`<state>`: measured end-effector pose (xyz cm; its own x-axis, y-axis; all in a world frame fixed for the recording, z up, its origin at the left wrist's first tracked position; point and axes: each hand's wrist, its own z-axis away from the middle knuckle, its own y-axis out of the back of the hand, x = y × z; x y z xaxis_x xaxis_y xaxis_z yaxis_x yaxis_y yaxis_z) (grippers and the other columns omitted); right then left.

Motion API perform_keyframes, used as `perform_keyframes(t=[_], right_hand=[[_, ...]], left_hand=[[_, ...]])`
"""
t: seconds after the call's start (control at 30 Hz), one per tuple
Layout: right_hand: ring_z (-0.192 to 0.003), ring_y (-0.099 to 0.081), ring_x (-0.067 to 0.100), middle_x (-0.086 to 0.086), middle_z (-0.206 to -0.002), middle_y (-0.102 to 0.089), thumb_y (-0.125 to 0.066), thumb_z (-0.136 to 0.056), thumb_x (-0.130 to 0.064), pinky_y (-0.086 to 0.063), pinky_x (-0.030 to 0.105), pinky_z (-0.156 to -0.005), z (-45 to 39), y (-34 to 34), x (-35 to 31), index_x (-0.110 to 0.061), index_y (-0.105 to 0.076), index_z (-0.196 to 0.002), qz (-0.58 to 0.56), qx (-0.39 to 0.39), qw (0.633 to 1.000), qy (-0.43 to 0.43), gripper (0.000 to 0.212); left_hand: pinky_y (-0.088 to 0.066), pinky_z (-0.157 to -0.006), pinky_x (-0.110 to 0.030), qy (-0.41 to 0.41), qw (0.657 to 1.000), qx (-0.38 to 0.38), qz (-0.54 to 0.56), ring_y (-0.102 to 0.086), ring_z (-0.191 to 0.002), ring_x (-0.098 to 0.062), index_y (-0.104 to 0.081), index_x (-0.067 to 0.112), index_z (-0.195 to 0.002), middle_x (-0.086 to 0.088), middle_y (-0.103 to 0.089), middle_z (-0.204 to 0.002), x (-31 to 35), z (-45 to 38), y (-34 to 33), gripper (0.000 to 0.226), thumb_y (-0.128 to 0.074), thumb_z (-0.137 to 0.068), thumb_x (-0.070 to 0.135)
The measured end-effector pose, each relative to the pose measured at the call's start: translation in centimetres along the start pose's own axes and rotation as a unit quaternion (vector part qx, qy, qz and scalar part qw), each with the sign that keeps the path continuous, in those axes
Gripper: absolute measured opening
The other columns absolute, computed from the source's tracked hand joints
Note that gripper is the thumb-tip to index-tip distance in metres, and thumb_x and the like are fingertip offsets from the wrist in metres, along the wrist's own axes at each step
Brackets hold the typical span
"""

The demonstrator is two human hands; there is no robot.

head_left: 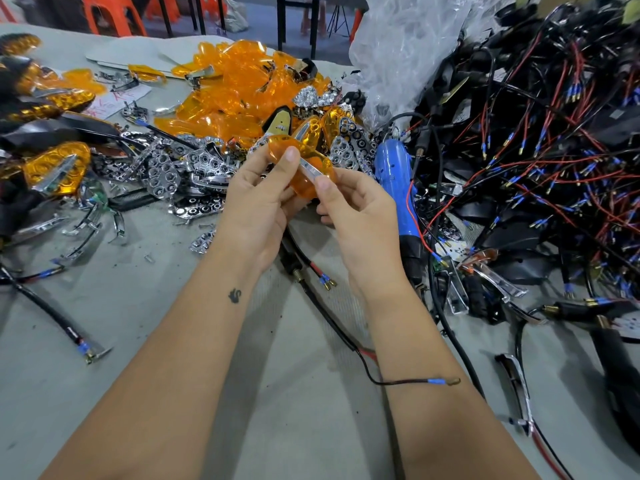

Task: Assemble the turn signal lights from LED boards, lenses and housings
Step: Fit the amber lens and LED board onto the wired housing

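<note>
Nearest, two bare forearms reach out over the grey felt-covered table [104, 393], and a thin black wire with a blue crimp terminal [415, 382] lies across the cloth under the right forearm. Just past it, the left hand [256, 206] and the right hand [360, 220] meet on one translucent amber plastic lens [304, 168] held up above the table: the left thumb presses on its top with the fingers curled beneath, and the right thumb and fingers pinch its near end, where a narrow chrome strip [310, 171] runs across the lens face. Beyond the lens and a little to its right, one blue cylindrical electric screwdriver [394, 188] lies on the table, its lower part black and partly covered by wires. To the right of the lens spreads a dense tangle of black housings with red and black leads and blue terminals [536, 168]; they overlap too much to count. Left of the lens sits a scatter of chrome honeycomb reflector pieces [194, 171], also too many and too overlapped to count, and further left several assembled amber lights [55, 168]. Behind the lens rises a heap of loose amber lenses [235, 84], with a crumpled clear plastic bag [398, 53] beside it, and orange plastic stools [114, 13] beyond the table.
</note>
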<state>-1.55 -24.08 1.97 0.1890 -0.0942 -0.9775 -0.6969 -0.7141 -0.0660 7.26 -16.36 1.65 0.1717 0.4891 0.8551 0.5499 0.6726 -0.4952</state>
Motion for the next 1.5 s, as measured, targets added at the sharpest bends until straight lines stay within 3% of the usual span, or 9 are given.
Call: perform_keyframes(t=[0.17, 0.43, 0.6, 0.77, 0.97, 1.13, 1.23, 1.37, 1.5], right_hand=[[-0.084, -0.061, 0.015, 0.006, -0.094, -0.067, -0.069, -0.092, -0.016, -0.054, 0.032, -0.082, 0.0, 0.0, 0.0, -0.019, -0.064, -0.095, -0.025, -0.005, 1.0, -0.014, 0.006], [-0.08, -0.059, 0.011, 0.003, -0.087, -0.066, -0.069, -0.092, -0.014, -0.052, 0.03, -0.078, -0.2, -0.2, 0.5, -0.018, -0.063, -0.09, -0.004, 0.004, 1.0, 0.008, 0.008], [-0.09, -0.064, 0.011, 0.002, -0.1, -0.069, -0.067, -0.094, -0.019, -0.055, 0.037, -0.09, -0.5, 0.1, 1.1, -0.017, -0.065, -0.109, 0.076, -0.003, 0.997, 0.023, 0.015], [-0.097, -0.049, -0.01, -0.001, -0.124, -0.051, -0.072, -0.087, -0.019, -0.036, 0.001, -0.084, -0.2, 0.1, 1.8, -0.02, -0.048, -0.142, 0.252, -0.028, 0.96, 0.122, 0.06], [-0.081, -0.048, -0.01, -0.005, -0.097, -0.048, -0.072, -0.083, -0.021, -0.035, 0.003, -0.071, 0.1, 0.0, 1.2, -0.02, -0.062, -0.099, 0.253, 0.021, 0.962, 0.103, 0.019], [-0.076, -0.049, 0.005, 0.0, -0.095, -0.052, -0.07, -0.085, -0.029, -0.037, 0.016, -0.073, 0.0, 0.0, 0.0, -0.023, -0.061, -0.083, 0.131, 0.017, 0.991, 0.001, 0.011], [-0.078, -0.051, 0.011, 0.009, -0.101, -0.059, -0.07, -0.086, -0.029, -0.042, 0.027, -0.078, -0.2, -0.5, -1.4, -0.021, -0.064, -0.089, 0.085, -0.009, 0.996, -0.007, 0.01], [-0.075, -0.056, -0.006, -0.015, -0.09, -0.064, -0.071, -0.085, -0.023, -0.047, 0.013, -0.073, -1.2, -0.6, -3.3, -0.039, -0.06, -0.1, 0.071, 0.009, 0.997, 0.037, 0.025], [-0.072, -0.058, -0.003, -0.016, -0.08, -0.061, -0.068, -0.088, -0.041, -0.048, 0.02, -0.069, -2.3, -0.4, -4.1, -0.035, -0.063, -0.1, 0.081, 0.026, 0.996, 0.03, 0.014]], left_hand=[[-0.056, -0.072, -0.027, -0.02, 0.998, -0.05, -0.012, -0.069, -0.079, -0.015, -0.059, 0.011, -0.098, -0.001, -0.073, -0.084, 0.2, 0.2, 0.0, 0.024, -0.071, -0.077, 0.014], [-0.058, -0.077, -0.033, -0.031, 0.998, -0.039, -0.029, -0.068, -0.078, -0.017, -0.059, 0.011, -0.092, -0.001, -0.071, -0.081, 0.1, 0.3, 0.0, 0.021, -0.072, -0.076, 0.014], [-0.058, -0.074, -0.031, -0.043, 0.998, -0.01, -0.054, -0.071, -0.076, -0.016, -0.06, 0.01, -0.097, 0.0, -0.075, -0.08, 0.0, 0.5, -0.3, 0.024, -0.074, -0.079, 0.006], [-0.057, -0.07, -0.028, -0.052, 0.988, -0.003, -0.145, -0.072, -0.074, -0.018, -0.062, 0.005, -0.103, -0.003, -0.075, -0.08, 0.0, 0.6, -0.5, 0.027, -0.076, -0.08, -0.001], [-0.056, -0.075, -0.025, -0.046, 0.969, -0.021, -0.242, -0.072, -0.091, -0.009, -0.063, 0.029, -0.114, 0.004, -0.077, -0.091, 1.0, 0.1, 0.2, 0.024, -0.066, -0.091, 0.034], [-0.05, -0.074, -0.03, -0.03, 0.964, 0.156, -0.212, -0.071, -0.085, -0.008, -0.064, 0.031, -0.104, 0.005, -0.077, -0.086, 2.4, -1.2, 2.8, 0.018, -0.047, -0.099, 0.028], [-0.051, -0.073, -0.032, -0.011, 0.937, 0.221, -0.269, -0.068, -0.074, -0.003, -0.065, 0.031, -0.091, 0.011, -0.074, -0.073, 2.3, -1.5, 4.0, 0.023, -0.049, -0.098, 0.017], [-0.051, -0.061, -0.029, 0.013, 0.926, 0.224, -0.305, -0.066, -0.062, -0.003, -0.068, 0.028, -0.084, 0.01, -0.074, -0.072, 1.8, -1.6, 4.5, 0.024, -0.05, -0.09, 0.014], [-0.06, -0.065, -0.038, 0.025, 0.9, 0.222, -0.375, -0.071, -0.073, -0.021, -0.068, 0.027, -0.081, 0.005, -0.072, -0.072, 1.4, -1.5, 4.9, 0.017, -0.052, -0.084, 0.024]])
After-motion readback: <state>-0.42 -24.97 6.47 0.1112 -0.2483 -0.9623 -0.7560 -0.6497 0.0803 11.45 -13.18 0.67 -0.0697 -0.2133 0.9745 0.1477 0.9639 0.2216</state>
